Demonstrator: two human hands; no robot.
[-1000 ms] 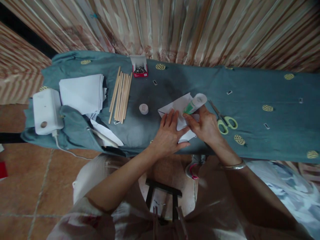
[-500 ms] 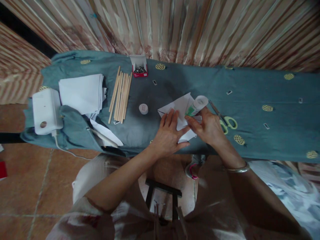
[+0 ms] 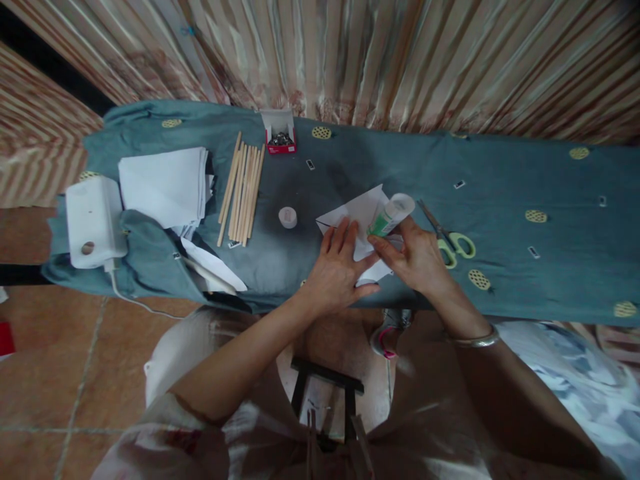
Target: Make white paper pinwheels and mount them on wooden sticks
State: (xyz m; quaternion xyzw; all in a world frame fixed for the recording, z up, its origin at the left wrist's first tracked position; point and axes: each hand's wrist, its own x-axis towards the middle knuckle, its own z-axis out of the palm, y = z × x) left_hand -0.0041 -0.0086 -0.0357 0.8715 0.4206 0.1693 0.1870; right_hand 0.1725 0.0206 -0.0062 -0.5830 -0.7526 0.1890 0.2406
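Observation:
A folded piece of white paper (image 3: 367,207) lies on the teal cloth in front of me. My left hand (image 3: 337,270) rests flat on its near left part, fingers spread, pressing it down. In my right hand (image 3: 417,257) is a white and green glue stick (image 3: 393,215), tilted with its lower end at the paper; the tip itself is hidden by my fingers. The round white cap (image 3: 287,217) sits apart, left of the paper. Just right of my right hand lie scissors (image 3: 453,245) with light green handles.
Left of the cap lie several wooden sticks (image 3: 243,193) and a stack of white paper (image 3: 163,187). A small open red box (image 3: 280,140) of metal pieces stands at the back. A white device (image 3: 95,220) with a cable sits at the left end. Behind hangs a striped curtain (image 3: 350,60).
The glue stick and my right hand have shifted very slightly to the left over the paper. My left hand stays in place on it.

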